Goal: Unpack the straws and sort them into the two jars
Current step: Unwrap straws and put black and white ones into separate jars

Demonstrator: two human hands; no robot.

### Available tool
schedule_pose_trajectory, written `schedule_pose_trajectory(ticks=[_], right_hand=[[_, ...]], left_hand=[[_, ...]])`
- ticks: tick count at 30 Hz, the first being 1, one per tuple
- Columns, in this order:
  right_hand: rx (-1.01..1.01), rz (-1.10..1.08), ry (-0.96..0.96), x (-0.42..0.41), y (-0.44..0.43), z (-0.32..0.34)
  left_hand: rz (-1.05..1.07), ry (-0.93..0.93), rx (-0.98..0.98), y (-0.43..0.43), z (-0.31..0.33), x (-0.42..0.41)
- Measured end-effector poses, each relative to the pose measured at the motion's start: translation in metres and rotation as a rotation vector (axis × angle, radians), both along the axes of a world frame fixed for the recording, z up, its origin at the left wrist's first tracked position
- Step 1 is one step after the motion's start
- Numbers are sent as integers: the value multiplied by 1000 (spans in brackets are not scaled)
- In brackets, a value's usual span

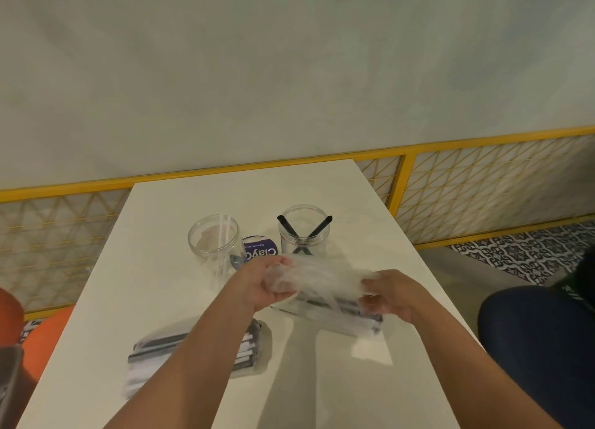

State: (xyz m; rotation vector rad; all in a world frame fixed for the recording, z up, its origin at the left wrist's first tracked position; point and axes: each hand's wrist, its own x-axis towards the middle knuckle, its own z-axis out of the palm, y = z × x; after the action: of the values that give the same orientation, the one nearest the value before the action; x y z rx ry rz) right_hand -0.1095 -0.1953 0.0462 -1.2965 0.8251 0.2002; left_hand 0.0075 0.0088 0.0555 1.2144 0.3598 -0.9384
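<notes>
Both hands (273, 283) (391, 295) grip blurred clear wrapper (325, 275) — seemingly a straw's.

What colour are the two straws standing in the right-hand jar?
Black; both straws cross inside the clear right-hand jar, shown in the head view.

Bare table (322, 187) beyond both jars (214, 242)

The table (180, 267) is white, and behind it runs a yellow lattice screen (483, 177). Right of the table, the floor tiles (528, 251) show a black-and-white ornamental pattern; left of it sits an orange seat (45, 332). Black straws (317, 229) stand in a clear jar (304, 235) on the table.
</notes>
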Motion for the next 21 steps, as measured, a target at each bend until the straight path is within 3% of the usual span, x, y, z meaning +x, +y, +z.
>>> schedule_pose_trajectory(ticks=[3,7,9,11,15,16,18,20,21], right_hand=[[332,-182,-132,2,-3,-5],[523,-442,-216,8,-12,-12],[652,-496,-295,10,-14,-19],[653,-430,-347,8,-15,-23],[236,-162,-154,0,-16,-18],[112,-65,-100,-2,-17,-20],[-212,61,25,-7,-19,-25],[-403,36,77,-12,-18,-30],[-401,-1,72,-13,-17,-33]], left_hand=[[110,116,-117,4,-11,1],[193,124,-145,0,-26,6],[79,50,-81,0,-25,6],[-110,-34,20,2,-21,1],[-575,-346,416,0,-21,-14],[-564,-408,466,-1,-24,-15],[-376,-401,371,-3,-31,-13],[-119,-232,148,-6,-31,-10],[-24,-140,47,-7,-30,-9]])
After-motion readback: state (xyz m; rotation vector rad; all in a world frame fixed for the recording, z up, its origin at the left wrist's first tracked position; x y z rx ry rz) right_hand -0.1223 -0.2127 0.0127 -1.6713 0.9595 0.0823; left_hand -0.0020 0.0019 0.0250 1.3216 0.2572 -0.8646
